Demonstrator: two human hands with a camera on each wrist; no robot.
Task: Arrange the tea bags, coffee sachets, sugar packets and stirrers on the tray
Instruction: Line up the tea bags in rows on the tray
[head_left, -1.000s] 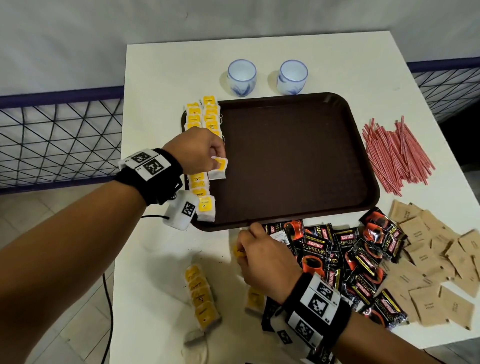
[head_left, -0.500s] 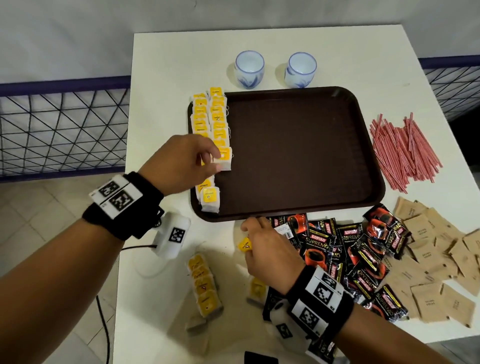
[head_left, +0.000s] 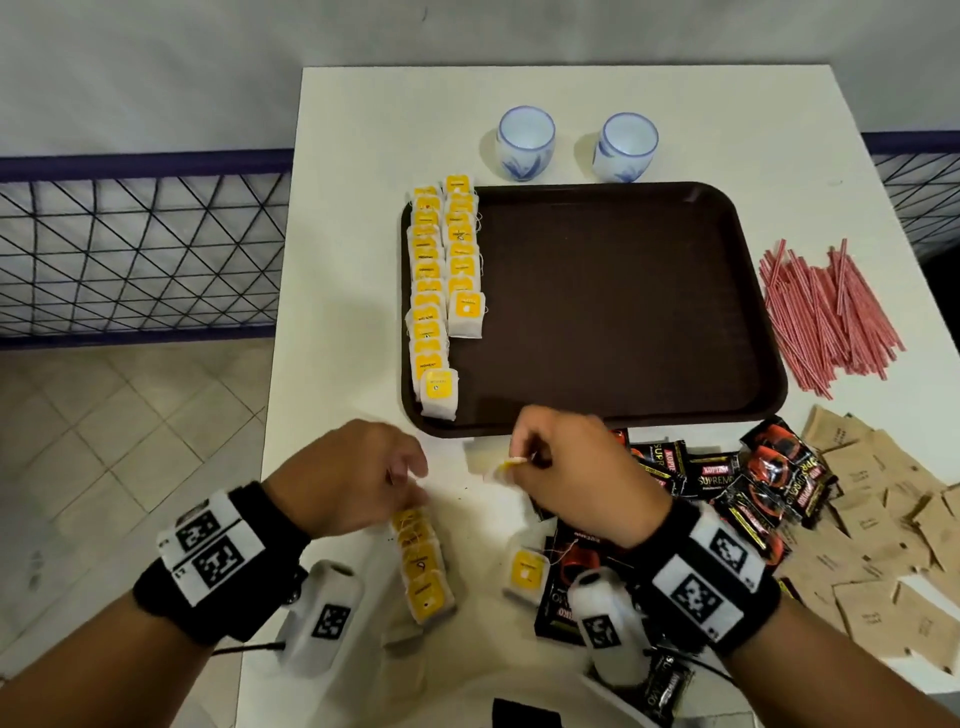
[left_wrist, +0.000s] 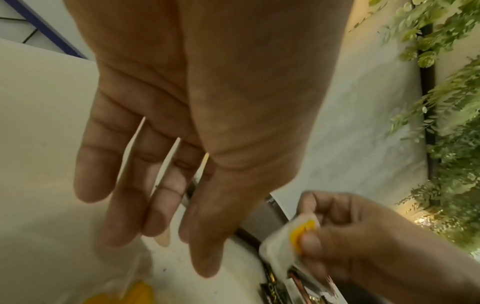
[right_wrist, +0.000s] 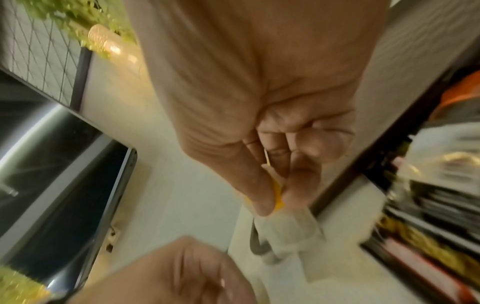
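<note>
A brown tray (head_left: 623, 312) holds two columns of yellow-tagged tea bags (head_left: 441, 280) along its left side. My right hand (head_left: 524, 460) pinches one tea bag (left_wrist: 280, 246) by its yellow tag just in front of the tray's near edge; the bag hangs below my fingers (right_wrist: 262, 197). My left hand (head_left: 410, 473) hovers with straight fingers (left_wrist: 161, 216) and holds nothing, just above a loose row of tea bags (head_left: 423, 566) on the table. Another tea bag (head_left: 524, 571) lies by my right wrist. Coffee sachets (head_left: 727, 483), brown sugar packets (head_left: 883, 519) and red stirrers (head_left: 826, 312) lie right of the tray.
Two white-and-blue cups (head_left: 524, 137) (head_left: 626, 145) stand behind the tray. The white table (head_left: 363, 156) ends close on the left, with a mesh railing (head_left: 130, 249) and tiled floor beyond. A black object (head_left: 524, 714) sits at the near edge.
My left hand released a tea bag at the end of the tray's second column and drew back over the loose tea bags. My right hand picked up a tea bag by its tag.
</note>
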